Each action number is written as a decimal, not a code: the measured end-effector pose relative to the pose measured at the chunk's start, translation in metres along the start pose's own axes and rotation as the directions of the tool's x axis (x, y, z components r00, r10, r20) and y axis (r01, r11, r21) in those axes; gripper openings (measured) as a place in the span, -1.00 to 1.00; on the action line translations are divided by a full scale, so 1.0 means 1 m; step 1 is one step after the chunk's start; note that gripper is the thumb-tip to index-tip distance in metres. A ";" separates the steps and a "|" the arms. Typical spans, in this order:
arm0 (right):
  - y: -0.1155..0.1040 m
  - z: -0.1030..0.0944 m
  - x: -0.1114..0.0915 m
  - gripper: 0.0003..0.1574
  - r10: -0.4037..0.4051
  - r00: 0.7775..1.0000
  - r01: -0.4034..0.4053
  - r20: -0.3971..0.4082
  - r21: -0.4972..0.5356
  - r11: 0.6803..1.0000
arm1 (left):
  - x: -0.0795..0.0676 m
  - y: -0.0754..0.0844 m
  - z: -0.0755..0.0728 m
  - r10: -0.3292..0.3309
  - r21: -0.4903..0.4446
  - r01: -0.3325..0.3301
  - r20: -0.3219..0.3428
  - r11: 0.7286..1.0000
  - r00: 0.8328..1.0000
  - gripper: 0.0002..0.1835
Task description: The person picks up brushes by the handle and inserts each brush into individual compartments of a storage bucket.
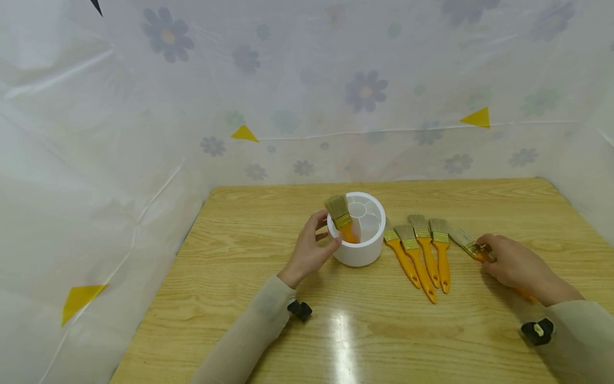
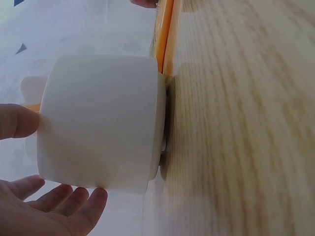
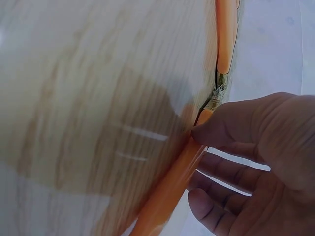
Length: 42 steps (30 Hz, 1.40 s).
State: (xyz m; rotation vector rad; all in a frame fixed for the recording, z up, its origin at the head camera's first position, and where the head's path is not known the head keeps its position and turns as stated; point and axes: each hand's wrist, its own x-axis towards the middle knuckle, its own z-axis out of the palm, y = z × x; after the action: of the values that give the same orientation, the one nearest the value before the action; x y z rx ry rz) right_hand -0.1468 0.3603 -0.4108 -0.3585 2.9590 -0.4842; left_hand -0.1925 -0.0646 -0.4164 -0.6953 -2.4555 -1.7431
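Note:
My left hand (image 1: 310, 249) holds a round white container (image 1: 358, 256) by its near left side, thumb at the rim and fingers along the wall. Inside, one paintbrush (image 1: 339, 212) leans on the left rim, bristles up. The container's smooth side (image 2: 98, 118) fills much of the left wrist view. At the right, my right hand (image 1: 520, 265) pinches another paintbrush (image 1: 464, 241) near its ferrule. Thumb and fingers meet on its orange handle (image 3: 170, 189) in the right wrist view, where the handle slants close over the table. Part of this handle is hidden by the hand in the head view.
Between the hands, several orange-handled paintbrushes (image 1: 415, 264) lie side by side, bristles away from me. They rest on a wood-grain table (image 1: 268, 213). Flower-printed plastic sheeting (image 1: 297, 96) with yellow triangles rises behind the table and along its sides.

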 end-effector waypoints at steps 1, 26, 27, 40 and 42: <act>0.000 0.000 0.000 -0.42 -0.001 1.000 0.001 -0.002 -0.001 1.000 | 0.000 0.000 0.000 0.000 0.003 0.000 0.001 1.000 1.000 -0.34; 0.002 0.003 0.010 -0.39 0.027 0.999 -0.028 -0.025 -0.016 0.999 | -0.008 0.044 -0.007 -0.005 -0.036 0.006 0.030 0.999 1.000 -0.27; 0.003 0.003 0.010 -0.40 0.024 0.999 -0.025 -0.031 -0.017 1.000 | -0.008 0.043 -0.007 -0.003 -0.036 0.004 0.029 0.999 1.000 -0.27; 0.004 0.003 0.010 -0.43 0.007 0.999 -0.007 -0.036 -0.005 1.000 | -0.007 0.042 -0.007 -0.012 -0.049 0.014 0.034 0.999 0.999 -0.29; 0.004 0.002 0.011 -0.38 0.018 1.000 -0.018 -0.021 0.008 1.000 | -0.006 0.036 -0.006 -0.012 -0.044 0.014 0.032 0.999 0.999 -0.29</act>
State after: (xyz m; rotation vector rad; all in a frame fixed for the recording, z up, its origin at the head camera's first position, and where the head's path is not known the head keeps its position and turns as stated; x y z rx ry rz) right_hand -0.1576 0.3610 -0.4146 -0.3276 2.9772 -0.5010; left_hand -0.1745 -0.0627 -0.3841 -0.7176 -2.4540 -1.8103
